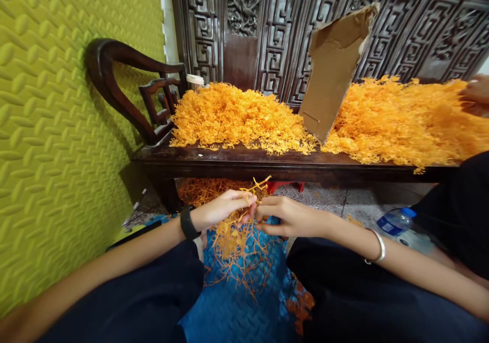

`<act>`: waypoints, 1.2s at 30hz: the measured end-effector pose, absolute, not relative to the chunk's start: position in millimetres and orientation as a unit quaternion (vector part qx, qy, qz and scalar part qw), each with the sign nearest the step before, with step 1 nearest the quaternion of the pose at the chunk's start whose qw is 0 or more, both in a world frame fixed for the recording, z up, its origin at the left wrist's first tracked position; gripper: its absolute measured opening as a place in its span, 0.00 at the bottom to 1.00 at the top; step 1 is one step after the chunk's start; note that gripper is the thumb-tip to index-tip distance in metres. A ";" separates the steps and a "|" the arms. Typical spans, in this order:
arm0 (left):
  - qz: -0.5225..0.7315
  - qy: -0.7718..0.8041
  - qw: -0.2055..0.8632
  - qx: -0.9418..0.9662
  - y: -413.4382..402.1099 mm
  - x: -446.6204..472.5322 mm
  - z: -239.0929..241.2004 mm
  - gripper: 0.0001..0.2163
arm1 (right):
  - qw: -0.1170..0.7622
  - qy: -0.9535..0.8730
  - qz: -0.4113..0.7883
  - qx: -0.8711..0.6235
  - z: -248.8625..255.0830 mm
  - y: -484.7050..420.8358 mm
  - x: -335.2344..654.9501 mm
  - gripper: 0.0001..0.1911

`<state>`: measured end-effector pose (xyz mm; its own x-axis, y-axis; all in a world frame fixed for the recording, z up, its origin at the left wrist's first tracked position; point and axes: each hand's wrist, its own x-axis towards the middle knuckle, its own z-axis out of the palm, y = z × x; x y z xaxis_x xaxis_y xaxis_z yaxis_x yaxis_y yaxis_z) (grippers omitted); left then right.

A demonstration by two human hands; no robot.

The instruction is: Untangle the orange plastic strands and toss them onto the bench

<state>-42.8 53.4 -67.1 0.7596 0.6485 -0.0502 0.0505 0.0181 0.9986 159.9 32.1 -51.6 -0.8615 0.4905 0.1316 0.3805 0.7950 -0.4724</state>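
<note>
Left hand (pixel 228 208) pinching orange sprig (pixel 257 184), frame centre, right hand (pixel 284 216) curled beside it, grip unclear; orange heap (pixel 237 119), upper centre

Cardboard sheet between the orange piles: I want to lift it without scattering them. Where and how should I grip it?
Probably pinch the upper edge of the cardboard sheet from above: it's thin and rises clear of the orange piles flanking the base.

The hands (pixel 284 215) meet at a branching orange strand (pixel 259 184).
</note>
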 end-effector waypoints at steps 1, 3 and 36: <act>0.201 0.251 0.670 0.669 53.2 -44.7 -66.5 0.16 | 0.120 -0.930 0.259 -0.232 -49.0 31.1 161.1 0.07; 0.156 0.227 0.684 0.675 52.0 -49.0 -64.7 0.17 | 0.108 -0.902 0.354 -0.221 -44.0 29.0 164.2 0.05; 0.375 0.222 0.673 0.598 56.3 -34.7 -47.2 0.18 | 0.412 -0.782 -0.100 -0.457 -22.7 134.0 244.6 0.13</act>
<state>-34.7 56.3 -47.2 0.6205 0.7700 0.1483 -0.2384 0.0050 0.9712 244.6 134.0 -22.7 -0.2440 0.6321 0.7354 0.7968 0.5629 -0.2195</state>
